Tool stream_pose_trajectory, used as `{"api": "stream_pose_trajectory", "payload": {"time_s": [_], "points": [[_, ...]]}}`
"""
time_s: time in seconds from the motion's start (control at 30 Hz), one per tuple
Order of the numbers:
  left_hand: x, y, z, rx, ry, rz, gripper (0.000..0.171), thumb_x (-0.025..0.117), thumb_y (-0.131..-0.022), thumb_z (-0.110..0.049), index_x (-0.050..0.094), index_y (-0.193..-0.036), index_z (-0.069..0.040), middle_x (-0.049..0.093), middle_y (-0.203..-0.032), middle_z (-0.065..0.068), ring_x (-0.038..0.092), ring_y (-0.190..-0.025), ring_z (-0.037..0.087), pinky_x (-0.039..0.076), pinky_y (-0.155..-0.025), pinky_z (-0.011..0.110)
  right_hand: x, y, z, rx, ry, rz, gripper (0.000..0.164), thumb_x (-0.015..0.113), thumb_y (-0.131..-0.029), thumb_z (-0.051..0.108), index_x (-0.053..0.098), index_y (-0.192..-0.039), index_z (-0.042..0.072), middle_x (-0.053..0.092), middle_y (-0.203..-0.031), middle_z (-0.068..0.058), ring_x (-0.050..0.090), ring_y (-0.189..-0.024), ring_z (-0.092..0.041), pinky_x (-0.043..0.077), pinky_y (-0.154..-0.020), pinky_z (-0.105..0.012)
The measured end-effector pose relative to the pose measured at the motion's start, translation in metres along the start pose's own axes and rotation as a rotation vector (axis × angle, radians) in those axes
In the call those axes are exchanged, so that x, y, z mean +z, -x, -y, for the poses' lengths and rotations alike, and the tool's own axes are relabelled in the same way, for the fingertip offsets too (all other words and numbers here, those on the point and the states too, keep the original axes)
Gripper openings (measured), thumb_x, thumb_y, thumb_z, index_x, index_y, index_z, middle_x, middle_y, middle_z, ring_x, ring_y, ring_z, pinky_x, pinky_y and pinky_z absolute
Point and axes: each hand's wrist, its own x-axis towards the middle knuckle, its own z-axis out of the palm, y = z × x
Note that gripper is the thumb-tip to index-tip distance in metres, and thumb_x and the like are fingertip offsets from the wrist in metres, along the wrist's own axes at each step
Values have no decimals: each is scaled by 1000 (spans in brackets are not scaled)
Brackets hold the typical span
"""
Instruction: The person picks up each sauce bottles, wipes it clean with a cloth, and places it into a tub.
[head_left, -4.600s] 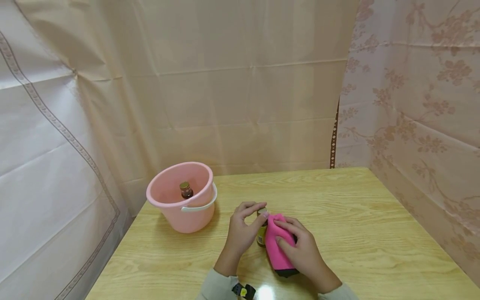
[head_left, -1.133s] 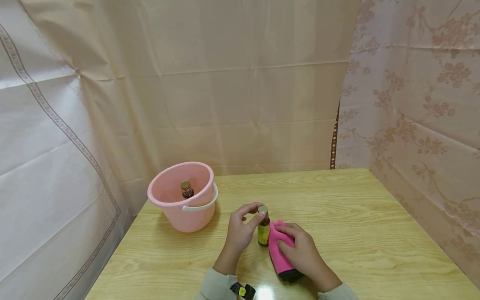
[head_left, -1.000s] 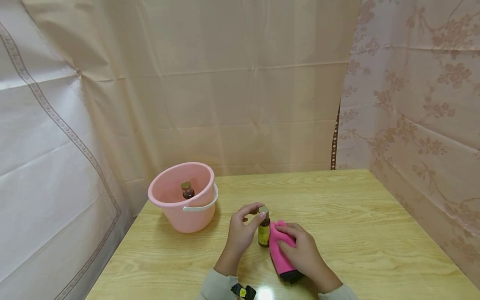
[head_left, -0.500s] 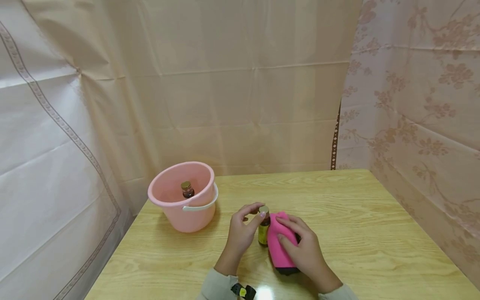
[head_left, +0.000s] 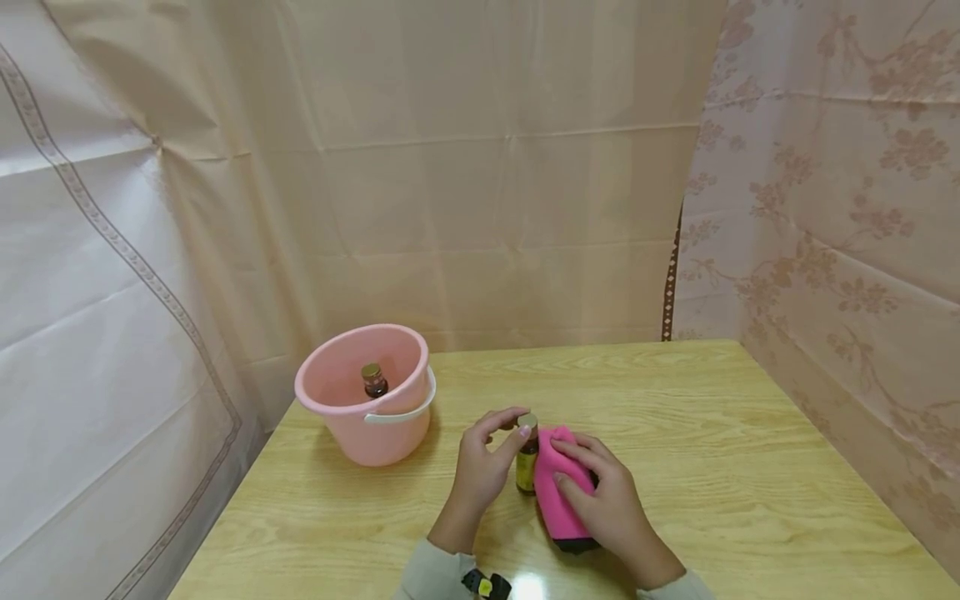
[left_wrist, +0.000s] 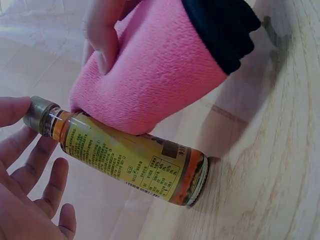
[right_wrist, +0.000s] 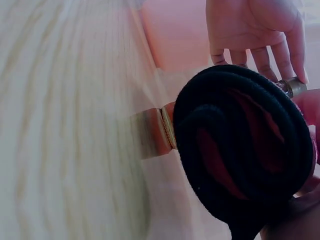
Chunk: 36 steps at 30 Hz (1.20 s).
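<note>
In the head view my left hand (head_left: 480, 462) pinches the metal cap of a small glass bottle (left_wrist: 132, 155) between thumb and fingers. The bottle stands upright at the table, with a yellow printed label and orange-red contents. My right hand (head_left: 611, 500) grips a folded pink cloth (head_left: 558, 492) with a black edge. In the left wrist view the cloth's fluffy side lies against the label, covering part of it. From the right wrist, the rolled black edge (right_wrist: 240, 145) hides most of the bottle.
A pink bucket (head_left: 382, 437) with a white handle (head_left: 401, 414) stands to the left on the wooden table (head_left: 675, 433). Inside it is a dark bottle (head_left: 374, 381) with a gold cap. Draped curtains (head_left: 480, 208) hang behind and at both sides.
About a second ago the cloth sat lower and more of the label showed. It has since moved up along the bottle's side. The left hand keeps its pinch on the cap.
</note>
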Motion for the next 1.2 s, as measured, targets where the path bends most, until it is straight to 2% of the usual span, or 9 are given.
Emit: {"api": "stream_pose_trajectory", "payload": {"time_s": [0.13,0.3,0.47,0.6,0.97,1.2], "points": [[0,1,1,-10,8,6,26,74,-96,-32,78,-120,-24,74,-114,-8,63,-114,20,33,-99,47,0,0,-2,80,54,22,43,78,-92,10,72,-131,27,61,-141,1,63,-124,-22,56,-92,-27],[-1,0,3,2,30,12,25,73,-97,-32,77,-120,-24,73,-113,-7,63,-117,31,33,-100,47,2,-3,-6,178,153,74,40,78,-91,12,73,-129,25,63,-139,0,62,-126,-22,54,-96,-36],[-1,0,3,18,43,15,24,73,-97,-30,77,-120,-24,73,-113,-6,63,-116,30,35,-102,48,3,-3,-7,228,179,114,38,77,-92,14,73,-129,23,65,-135,-2,61,-127,-24,53,-101,-45],[0,0,2,22,58,16,24,74,-97,-28,77,-120,-21,74,-113,-4,63,-114,25,36,-106,50,3,-2,-8,242,183,128,37,77,-92,13,74,-128,22,65,-135,-3,60,-129,-27,50,-105,-50],[1,0,2,56,27,-6,23,75,-96,-25,78,-118,-22,74,-112,-5,64,-111,21,42,-104,43,3,-3,-5,232,214,130,38,77,-92,14,73,-130,21,65,-136,-4,61,-129,-28,50,-106,-52],[2,0,4,51,29,-8,21,75,-96,-27,78,-117,-28,74,-111,-8,63,-110,19,41,-104,42,3,-2,-3,224,230,111,39,78,-91,14,73,-129,22,66,-134,-3,62,-127,-27,51,-104,-51]]}}
